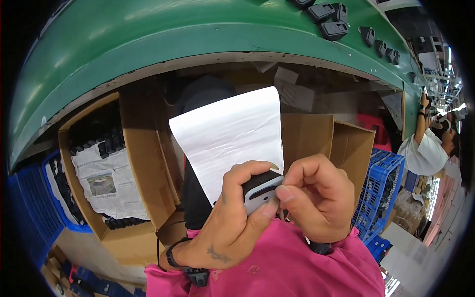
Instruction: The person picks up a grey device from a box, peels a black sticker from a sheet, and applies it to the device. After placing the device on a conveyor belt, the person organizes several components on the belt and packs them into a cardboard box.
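we hold a small black and white gadget (261,190) close to our chest, over our pink shirt (297,262). our left hand (232,218) wraps tight around it from below, with the thumb pressed on its side. our right hand (316,198) pinches its top end with bent fingers. a white sheet of paper (232,138) sticks up from behind the gadget, and we think our hands keep it there too, but we cannot see just how.

it looks like we are fixing or peeling something on the gadget. we judge the next move needs small, careful finger work, so the gadget does not slip.

around us, a green belt (148,39) curves above, with black parts (329,20) sitting on it. a brown cardboard box (143,148) to our left holds more black parts and newspaper (106,183). blue crates (381,188) stand to our right. another person in a white top (425,153) works far off. the big paper hides part of what is in front of us.
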`<state>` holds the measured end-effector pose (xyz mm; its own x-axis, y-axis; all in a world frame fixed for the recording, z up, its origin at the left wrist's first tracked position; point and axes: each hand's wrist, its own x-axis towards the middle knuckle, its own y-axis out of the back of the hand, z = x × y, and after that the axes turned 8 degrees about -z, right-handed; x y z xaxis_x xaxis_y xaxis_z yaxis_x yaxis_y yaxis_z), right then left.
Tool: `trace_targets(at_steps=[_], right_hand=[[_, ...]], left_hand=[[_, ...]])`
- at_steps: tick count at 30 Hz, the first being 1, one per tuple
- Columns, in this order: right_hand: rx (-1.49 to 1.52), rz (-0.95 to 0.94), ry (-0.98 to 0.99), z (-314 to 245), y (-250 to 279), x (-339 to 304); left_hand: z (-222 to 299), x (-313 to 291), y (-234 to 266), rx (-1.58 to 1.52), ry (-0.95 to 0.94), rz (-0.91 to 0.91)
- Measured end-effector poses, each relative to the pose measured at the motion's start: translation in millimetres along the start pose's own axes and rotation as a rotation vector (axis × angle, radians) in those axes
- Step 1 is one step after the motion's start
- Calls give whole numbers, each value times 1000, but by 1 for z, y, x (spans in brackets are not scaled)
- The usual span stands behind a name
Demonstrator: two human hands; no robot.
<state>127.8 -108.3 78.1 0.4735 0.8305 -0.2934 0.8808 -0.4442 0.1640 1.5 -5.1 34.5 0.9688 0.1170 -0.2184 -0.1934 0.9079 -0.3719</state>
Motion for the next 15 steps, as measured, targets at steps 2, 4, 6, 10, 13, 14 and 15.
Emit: trace_targets(at_steps=[2, 4, 6, 10, 13, 14, 15], right_hand=[[-16, -8, 20, 1, 1, 0], [-44, -2, 31, 2, 0, 0], [-69, -1, 43, 4, 0, 0], [-128, 40, -27, 11, 3, 2], [-6, 104, -180, 16, 9, 0], [120, 144, -222, 18, 10, -1], [118, 143, -217, 22, 11, -2]], left_hand=[[0, 0, 0, 5, -1, 7], [0, 1, -1, 17, 1, 9], [-1, 1, -2, 30, 4, 16], [-10, 2, -1, 62, -34, 45], [-13, 5, 3, -143, 28, 19], [-13, 7, 4, -317, 96, -11], [-14, 9, 4, -315, 92, -11]])
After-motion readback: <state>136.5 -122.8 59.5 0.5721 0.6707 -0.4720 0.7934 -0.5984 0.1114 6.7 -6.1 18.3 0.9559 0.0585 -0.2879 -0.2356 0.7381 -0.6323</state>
